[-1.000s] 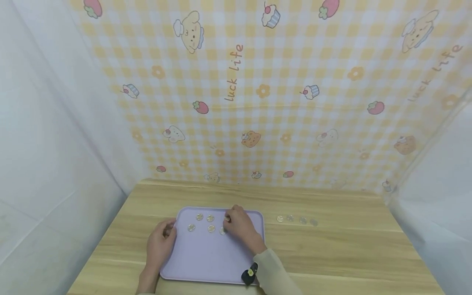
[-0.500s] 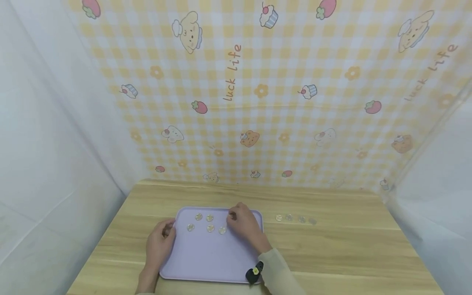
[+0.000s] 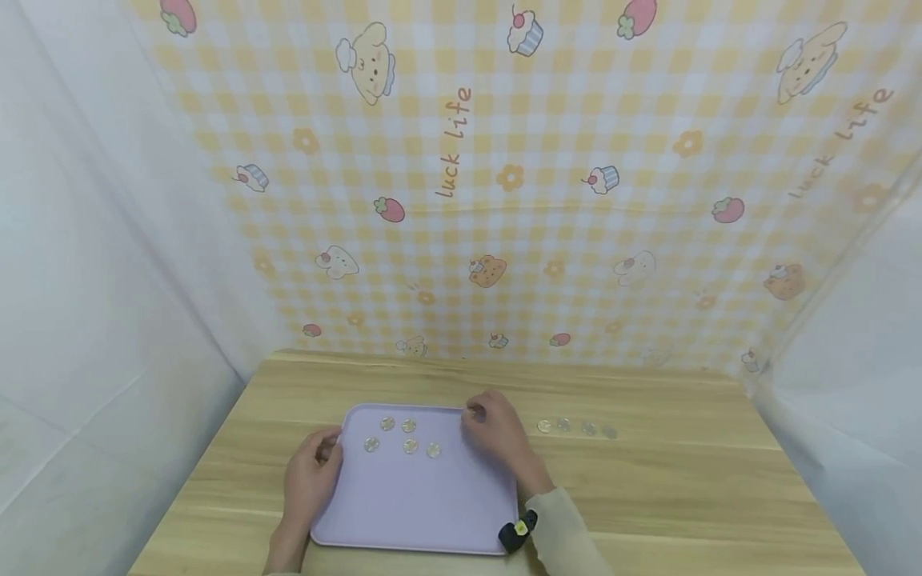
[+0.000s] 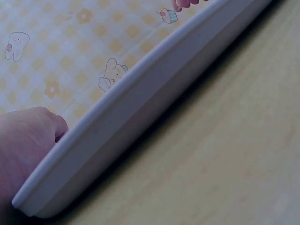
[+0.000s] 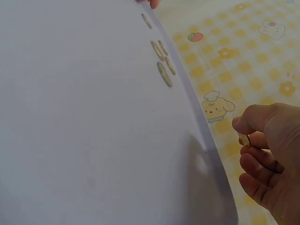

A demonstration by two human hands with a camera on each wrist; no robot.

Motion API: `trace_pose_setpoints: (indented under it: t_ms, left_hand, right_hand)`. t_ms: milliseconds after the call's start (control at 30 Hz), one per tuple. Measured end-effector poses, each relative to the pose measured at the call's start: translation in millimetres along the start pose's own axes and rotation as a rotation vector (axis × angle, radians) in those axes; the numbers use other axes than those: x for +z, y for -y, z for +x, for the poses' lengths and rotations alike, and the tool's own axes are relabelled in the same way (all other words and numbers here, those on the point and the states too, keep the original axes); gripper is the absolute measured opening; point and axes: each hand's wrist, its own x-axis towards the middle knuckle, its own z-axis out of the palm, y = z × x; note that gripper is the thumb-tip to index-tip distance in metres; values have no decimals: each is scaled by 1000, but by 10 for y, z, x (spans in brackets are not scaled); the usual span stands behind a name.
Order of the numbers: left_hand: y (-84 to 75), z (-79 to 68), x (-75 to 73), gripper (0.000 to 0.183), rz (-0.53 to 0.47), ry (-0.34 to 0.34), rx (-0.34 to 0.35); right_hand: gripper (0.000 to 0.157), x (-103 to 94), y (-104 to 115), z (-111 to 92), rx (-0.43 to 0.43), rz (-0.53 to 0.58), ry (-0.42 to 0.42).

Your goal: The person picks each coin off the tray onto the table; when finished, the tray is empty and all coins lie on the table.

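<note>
The head view looks forward and down from well above the light wood-grain surface (image 3: 670,488), far enough back to frame both the bare left hand (image 3: 311,474) and right hand (image 3: 500,432), plus the yellow-and-white checked, cartoon-printed backdrop (image 3: 432,240). The left wrist view sits low, very near the pale purple rectangular tray's (image 3: 410,508) outer wall. The right wrist view looks closely across the tray's inside. All three share tray and backdrop.
</note>
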Motion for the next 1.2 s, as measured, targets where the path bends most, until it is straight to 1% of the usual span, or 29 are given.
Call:
trace_pose_setpoints:
  t_ms: [133, 200, 333, 400, 567, 633, 867, 1200]
  left_hand:
    - [-5, 4, -9, 30, -1, -9, 5]
    - [-3, 3, -8, 30, 4, -7, 2]
    - [-1, -5, -6, 30, 15, 5, -9]
    - [0, -10, -8, 30, 14, 7, -12]
    - [-3, -8, -18, 30, 8, 7, -13]
    - [-4, -4, -22, 30, 9, 6, -13]
    - [-1, -8, -9, 30, 14, 10, -16]
    - [-11, 3, -7, 30, 8, 22, -21]
  right_hand:
    - [21, -72, -75, 5, -23, 17, -57]
    - [21, -118, -103, -4, -18, 35, -66]
    - [24, -219, -160, -38, 13, 41, -52]
    - [25, -275, -189, -58, 43, 46, -46]
    - [26, -387, -271, -102, 111, 59, -69]
    - [26, -411, -309, -117, 124, 54, -75]
    - [24, -491, -407, -173, 118, 12, -100]
    - [27, -660, -628, -290, 166, -20, -129]
